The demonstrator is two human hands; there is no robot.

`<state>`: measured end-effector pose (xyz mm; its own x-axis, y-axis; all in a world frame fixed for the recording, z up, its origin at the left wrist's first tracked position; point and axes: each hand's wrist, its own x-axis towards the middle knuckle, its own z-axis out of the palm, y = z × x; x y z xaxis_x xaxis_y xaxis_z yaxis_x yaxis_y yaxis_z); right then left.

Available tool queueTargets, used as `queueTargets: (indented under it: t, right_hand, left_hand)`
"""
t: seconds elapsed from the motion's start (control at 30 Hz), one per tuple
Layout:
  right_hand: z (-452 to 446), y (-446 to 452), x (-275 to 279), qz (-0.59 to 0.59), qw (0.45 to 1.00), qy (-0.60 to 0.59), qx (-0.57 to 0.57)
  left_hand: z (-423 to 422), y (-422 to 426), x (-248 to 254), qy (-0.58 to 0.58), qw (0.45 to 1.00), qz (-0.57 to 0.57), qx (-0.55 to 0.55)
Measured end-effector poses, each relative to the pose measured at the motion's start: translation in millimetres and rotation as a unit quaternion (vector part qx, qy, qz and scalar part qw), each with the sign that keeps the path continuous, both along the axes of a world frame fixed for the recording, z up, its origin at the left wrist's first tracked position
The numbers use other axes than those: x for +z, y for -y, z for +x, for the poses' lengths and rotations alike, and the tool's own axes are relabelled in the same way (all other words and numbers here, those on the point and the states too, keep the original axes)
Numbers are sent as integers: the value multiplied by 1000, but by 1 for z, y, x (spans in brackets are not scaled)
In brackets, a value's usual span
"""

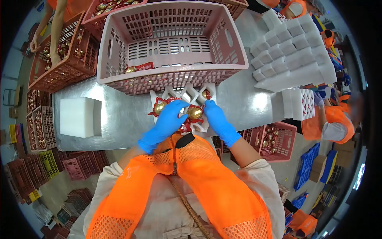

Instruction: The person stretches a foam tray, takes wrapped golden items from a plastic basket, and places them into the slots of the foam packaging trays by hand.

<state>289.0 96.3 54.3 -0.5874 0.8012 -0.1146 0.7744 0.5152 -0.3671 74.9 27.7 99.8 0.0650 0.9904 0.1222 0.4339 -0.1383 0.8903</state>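
Observation:
A white foam tray (212, 90) with diamond-shaped cells lies on the metal table, close to my body. A gold ball in red wrapping (195, 112) sits between my blue-gloved hands. My left hand (171, 117) curves at its left side, fingertips and thumb closed around the wrapper's edge. On the opposite side, my right hand (218, 120) has its fingers together at the wrapper. A second gold ball (159, 108) shows left of my left hand, and a smaller wrapped ball (206, 94) rests in a cell at the upper right. My hands cover part of the tray.
A large pink crate (173, 73) stands just beyond the tray, with a few wrapped balls inside. A white foam block (77, 117) is at left; stacked foam trays (296, 55) stand at right. Another person's arm (57, 32) reaches into a brown crate (75, 73).

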Motion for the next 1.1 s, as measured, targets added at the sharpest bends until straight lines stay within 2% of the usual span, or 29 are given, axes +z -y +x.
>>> queueTargets:
  t: [0.07, 0.13, 0.23, 0.27, 0.3, 0.33, 0.37, 0.4, 0.43, 0.47, 0.5, 0.53, 0.57, 0.6, 0.63, 0.7, 0.77, 0.83, 0.9, 0.93, 0.97, 1.03, 1.1]
  right_hand:
    - [1, 0, 7, -11, 1000, 0, 21]
    - [-8, 6, 42, 132, 982, -119, -69]
    - [-27, 13, 67, 116, 983, -138, -40]
    - [-23, 16, 45, 137, 985, -102, 7]
    - [-21, 19, 37, 141, 985, -102, 4]
    - [-20, 20, 29, -28, 972, -227, -54]
    - [-19, 23, 27, -199, 913, -340, -107]
    - [-22, 29, 52, -242, 878, -378, -168]
    - [-23, 34, 64, -241, 878, -378, -167]
    - [-23, 39, 72, -156, 869, -433, -183]
    - [-24, 44, 78, -69, 849, -485, -197]
    - [-26, 48, 82, 13, 846, -500, -182]
    - [-23, 51, 85, 16, 846, -501, -181]
    - [-20, 53, 88, 160, 881, -438, -80]
    - [-19, 57, 90, 298, 884, -359, 24]
    - [-25, 69, 92, 338, 873, -349, 38]
    - [-31, 76, 93, 335, 864, -375, -1]
    - [-32, 80, 96, 317, 871, -375, -6]
    - [-36, 84, 97, 189, 880, -432, -59]
    - [-35, 85, 98, 190, 880, -430, -63]
    - [-35, 85, 101, 119, 878, -453, -103]
    - [-35, 84, 108, -28, 852, -492, -177]
    - [-28, 78, 116, -80, 831, -513, -198]
  left_hand:
    - [8, -7, -1, -41, 998, 46, -17]
    - [8, -7, -5, -45, 998, 34, 6]
    - [2, 1, -10, -34, 999, 23, 28]
    - [0, 2, -10, -12, 999, 29, 39]
    - [-1, 3, -6, -13, 999, 32, 36]
    - [-2, 8, 0, 36, 998, -6, 46]
    - [-3, 13, 5, 86, 994, -46, 57]
    - [-5, 17, 10, 86, 993, -46, 59]
    - [-8, 20, 16, 149, 974, -165, 45]
    - [-8, 22, 22, 210, 936, -280, 30]
    - [-4, 23, 32, 211, 937, -278, 29]
    - [3, 22, 44, 331, 903, -275, 3]
    - [11, 22, 51, 445, 854, -267, -23]
    - [18, 23, 52, 433, 873, -220, -43]
    - [24, 24, 53, 431, 874, -219, -45]
    - [31, 25, 54, 533, 829, -153, -73]
    - [31, 25, 52, 538, 827, -146, -80]
    - [28, 26, 47, 548, 820, -152, -63]
    - [25, 24, 46, 514, 839, -170, -52]
    - [24, 23, 46, 481, 857, -182, -37]
    - [23, 21, 47, 482, 856, -184, -39]
    - [19, 16, 52, 396, 884, -244, -39]
    - [17, 12, 37, 372, 899, -221, -62]
